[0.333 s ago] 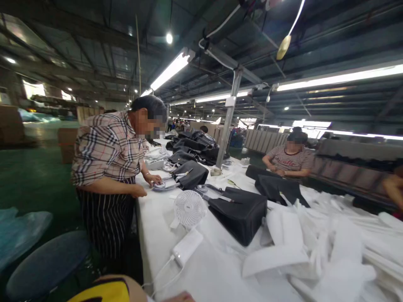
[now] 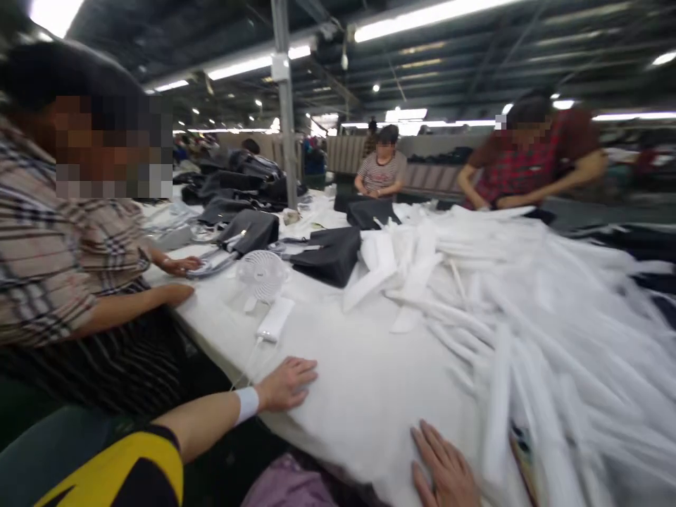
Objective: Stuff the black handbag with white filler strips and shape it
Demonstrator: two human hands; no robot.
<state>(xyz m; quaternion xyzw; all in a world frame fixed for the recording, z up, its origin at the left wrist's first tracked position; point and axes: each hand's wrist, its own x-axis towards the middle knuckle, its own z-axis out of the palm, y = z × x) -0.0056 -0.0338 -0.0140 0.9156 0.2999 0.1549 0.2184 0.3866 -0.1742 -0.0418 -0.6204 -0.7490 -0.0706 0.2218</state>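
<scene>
My left hand (image 2: 288, 384), with a white band on its wrist, lies flat on the white table cover (image 2: 364, 380) close to the near edge. My right hand (image 2: 443, 468) rests on the same cover at the bottom, fingers spread, beside a heap of white foam-like strips (image 2: 475, 310). Neither hand holds anything. Just beyond my left hand is a white power bank (image 2: 275, 320) with a cable plugged in. Behind it stands a small white fan (image 2: 263, 274).
A dark bag (image 2: 332, 257) lies past the fan, with more dark bags (image 2: 253, 232) farther back. A co-worker in a plaid shirt (image 2: 42, 267) leans over the table at the left. Two more people sit across. A metal post (image 2: 285, 105) rises from the table.
My view has swung right and down. Both my hands now show fully on the table, and the left co-worker appears larger and nearer. The co-worker in red has come into sight.
</scene>
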